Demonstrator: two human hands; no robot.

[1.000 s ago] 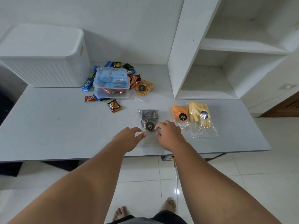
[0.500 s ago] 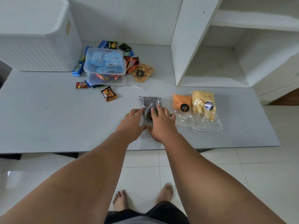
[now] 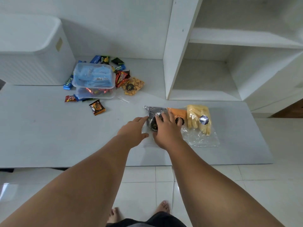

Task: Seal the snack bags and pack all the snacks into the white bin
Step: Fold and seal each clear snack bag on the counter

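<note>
Since a second ago both hands have slid from the clear near end of the dark bag [image 3: 153,112] up onto its filled part.

The table [image 3: 49,136] bears everything. At its far left corner stands the white bin [image 3: 32,63]; its top looks covered, and no snack shows in it. A shelf unit [image 3: 177,46] rises at far right. Just beside the bin sit two stacked clear tubs [image 3: 93,77] with small packets [image 3: 97,107] scattered round them and a nut bag [image 3: 133,86] touching that heap.

Near the front edge three bags lie in a row: the dark bag, the orange bag [image 3: 177,111] and the yellow bag [image 3: 198,115], side by side, their clear ends toward the person. Whether any is sealed cannot be told.

The right hand [image 3: 165,130] lies spread and flat on the dark bag, fingers reaching the orange bag's edge. The left hand [image 3: 132,133], fingers straight, touches the dark bag's left side.

Judgement: sealing is in hand on the first bag; the other bags, and all packing, appear left to do.
</note>
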